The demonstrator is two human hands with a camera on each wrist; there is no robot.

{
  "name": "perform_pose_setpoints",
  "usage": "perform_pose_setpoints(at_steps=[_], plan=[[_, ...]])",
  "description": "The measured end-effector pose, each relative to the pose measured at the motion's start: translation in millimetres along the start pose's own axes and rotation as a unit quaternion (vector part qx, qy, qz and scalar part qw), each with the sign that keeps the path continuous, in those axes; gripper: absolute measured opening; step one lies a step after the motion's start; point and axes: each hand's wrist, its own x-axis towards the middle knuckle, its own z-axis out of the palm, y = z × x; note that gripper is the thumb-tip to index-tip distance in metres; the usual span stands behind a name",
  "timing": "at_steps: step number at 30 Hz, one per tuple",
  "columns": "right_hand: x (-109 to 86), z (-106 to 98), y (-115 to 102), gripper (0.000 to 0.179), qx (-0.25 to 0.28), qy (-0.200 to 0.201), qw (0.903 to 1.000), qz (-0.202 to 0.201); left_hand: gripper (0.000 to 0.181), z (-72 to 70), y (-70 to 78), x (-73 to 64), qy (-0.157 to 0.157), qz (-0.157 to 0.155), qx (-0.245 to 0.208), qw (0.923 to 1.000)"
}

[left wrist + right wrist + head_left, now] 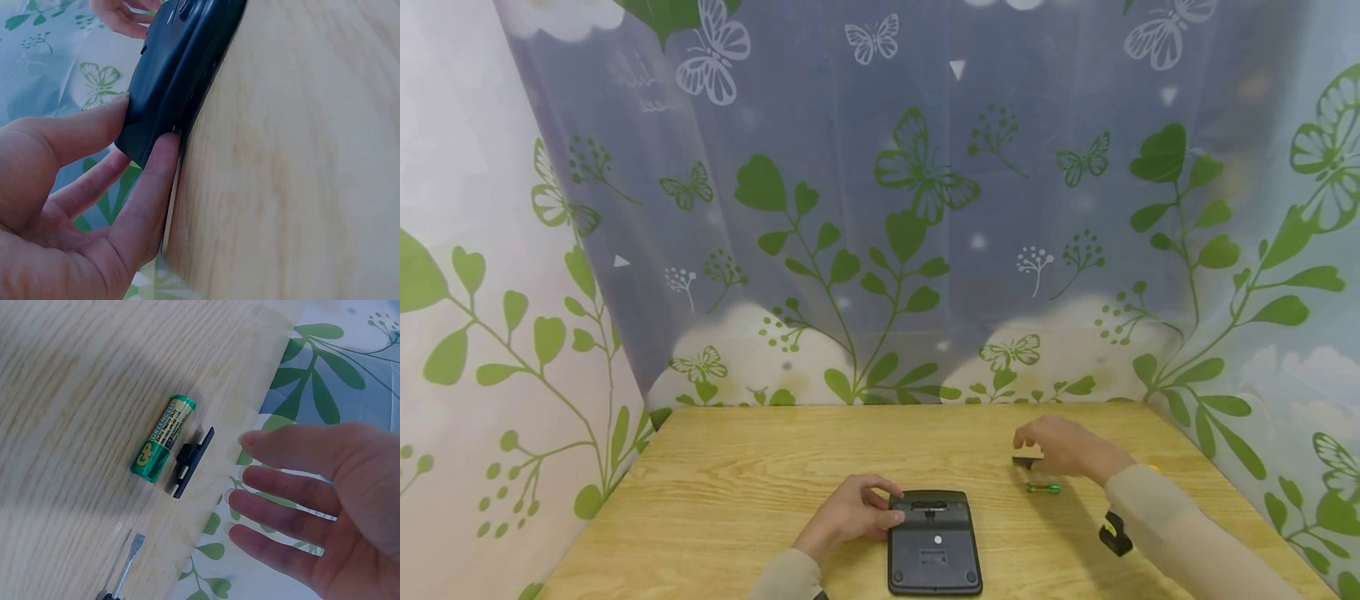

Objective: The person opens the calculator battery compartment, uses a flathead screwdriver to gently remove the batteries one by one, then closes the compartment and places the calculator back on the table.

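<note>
A black calculator [928, 542] lies face down on the table, its small battery compartment [929, 506] uncovered at the far end. My left hand [853, 512] grips its left edge near that end; in the left wrist view the thumb [94, 128] and a finger pinch the casing [169, 81]. Over to the right, my right hand [1063, 450] is beside a small black battery cover [192, 462], its fingers apart and holding nothing. A green GP battery [164, 439] lies right alongside the cover on the wood.
A screwdriver [128, 562] with a flat metal tip lies near the battery, its handle mostly out of frame. The wooden table [760, 450] ends at a printed curtain [850, 250] behind and at both sides.
</note>
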Motion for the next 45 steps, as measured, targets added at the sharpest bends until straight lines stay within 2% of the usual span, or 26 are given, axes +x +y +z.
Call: perform_pose_setpoints(at_steps=[4, 13, 33, 45], plan=[[5.5, 0.2, 2.5, 0.028, -0.012, -0.003, 0.9999, -0.004, 0.031, -0.1, -0.6, 0.7, 0.001, -0.003, -0.002, 1.0], [15.0, 7.8, 10.2, 0.025, -0.013, -0.017, 0.9996, 0.018, 0.03, 0.4, -2.2, 2.2, 0.0, -0.002, -0.006, 1.0], [22.9, 25.2, 16.1, 0.017, -0.019, -0.01, 0.9997, 0.012, 0.031, 0.3, -0.9, 0.5, 0.002, 0.0, -0.007, 1.0], [23.4, 31.4, 22.8, 0.017, -0.015, 0.003, 0.9999, -0.006, 0.031, 0.6, -1.8, 0.0, 0.006, 0.004, -0.003, 1.0]])
